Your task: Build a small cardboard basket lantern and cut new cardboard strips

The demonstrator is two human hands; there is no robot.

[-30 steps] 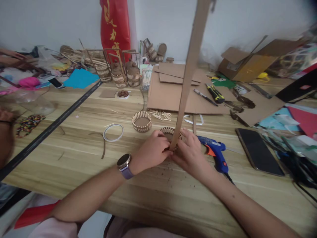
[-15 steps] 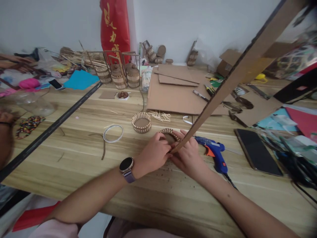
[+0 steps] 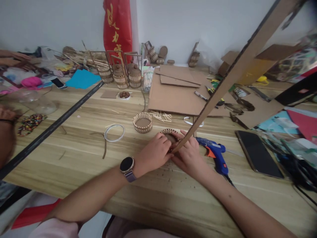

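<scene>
Both hands meet over a small round basket (image 3: 169,132) of cardboard and short sticks, low on the table in front of me. A long cardboard strip (image 3: 210,104) slants from the basket's near side up to the top right. With fingers closed, my left hand (image 3: 158,150) presses at the basket's near edge by the strip's lower end. My right hand (image 3: 189,152) is closed around that lower end and the basket's right side. The fingers hide where strip and basket meet. A second stick basket (image 3: 143,122) stands just beyond. Right of my hands lies a blue glue gun (image 3: 214,152).
Cardboard sheets (image 3: 175,96), loose sticks (image 3: 162,116) and a tape roll (image 3: 114,133) lie beyond my hands. A phone (image 3: 259,153) and cables are at right. Lidded baskets (image 3: 120,77) stand at the back. Another person's hand (image 3: 7,114) shows at far left.
The view has shifted slightly, so the things on the table appear a little further right. Both hands keep their hold on the strip and basket.
</scene>
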